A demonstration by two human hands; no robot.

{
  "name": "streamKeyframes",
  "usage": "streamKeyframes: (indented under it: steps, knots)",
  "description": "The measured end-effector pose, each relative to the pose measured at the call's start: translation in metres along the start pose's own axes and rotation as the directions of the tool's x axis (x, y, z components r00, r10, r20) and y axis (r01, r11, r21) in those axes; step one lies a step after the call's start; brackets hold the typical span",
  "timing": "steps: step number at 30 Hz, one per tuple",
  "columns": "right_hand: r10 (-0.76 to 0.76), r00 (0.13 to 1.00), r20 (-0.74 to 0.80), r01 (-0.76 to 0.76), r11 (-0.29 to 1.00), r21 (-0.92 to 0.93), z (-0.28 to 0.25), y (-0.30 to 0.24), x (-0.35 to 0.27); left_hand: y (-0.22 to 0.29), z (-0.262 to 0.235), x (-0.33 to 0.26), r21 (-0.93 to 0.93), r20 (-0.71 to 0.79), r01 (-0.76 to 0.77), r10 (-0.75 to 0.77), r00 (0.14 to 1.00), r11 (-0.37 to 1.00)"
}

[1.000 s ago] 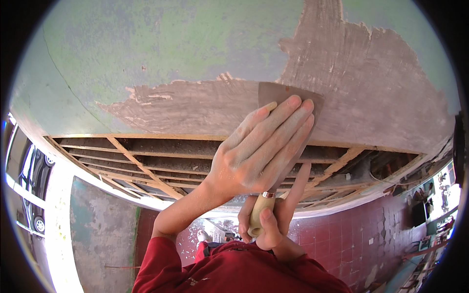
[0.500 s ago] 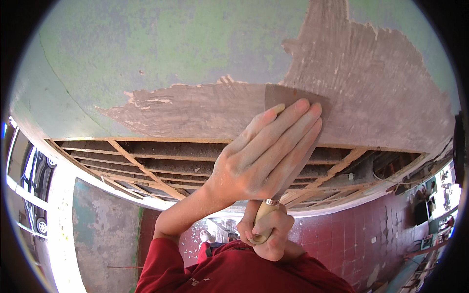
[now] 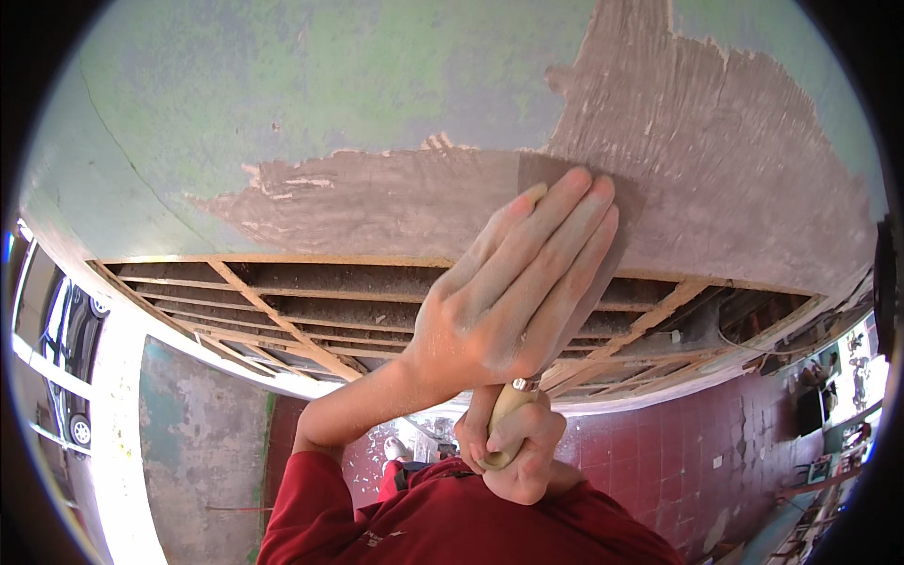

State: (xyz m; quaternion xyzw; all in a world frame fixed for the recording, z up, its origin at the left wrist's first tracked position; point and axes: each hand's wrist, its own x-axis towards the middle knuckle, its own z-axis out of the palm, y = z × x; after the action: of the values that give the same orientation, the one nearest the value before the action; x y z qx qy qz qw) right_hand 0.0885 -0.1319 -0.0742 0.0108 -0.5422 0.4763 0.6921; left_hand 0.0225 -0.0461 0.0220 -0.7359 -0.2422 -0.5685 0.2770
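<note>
A scraper with a wide, flat metal blade (image 3: 535, 172) and a pale wooden handle (image 3: 509, 412) rests against a painted panel (image 3: 282, 104). The handle is wrapped by the fingers of my right hand (image 3: 527, 450), close to my chest. Over the blade lies my left hand (image 3: 513, 282), its dusty fingers stretched out flat and pressing on it, hiding much of the blade and the tool's neck. Around the blade is a bare brownish patch (image 3: 697, 141) with streaks and a ragged edge; green and bluish paint surrounds it.
Below the panel's edge runs an opening with wooden battens (image 3: 282, 325). A red tiled floor (image 3: 650, 461) has pale flakes scattered near a foot (image 3: 395, 449). Parked cars (image 3: 71, 358) stand at the far left, and cluttered things (image 3: 829, 471) line the right.
Both hands stay on the scraper. The blade and my left fingertips have shifted very slightly up in the view along the bare patch, and the view has moved a little.
</note>
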Motion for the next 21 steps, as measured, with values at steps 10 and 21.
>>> streamKeyframes:
  steps: [10,21]
  knots:
    - [-0.038,0.999,-0.019,0.038,0.999,0.000,-0.001,0.003,-0.001,-0.003,0.005,-0.007,0.072,-0.004,-0.074,0.075,0.997,0.995]
    - [-0.109,0.993,0.045,0.112,0.992,-0.065,-0.007,0.006,0.006,0.003,-0.003,0.003,0.036,0.039,-0.010,0.009,0.999,0.999]
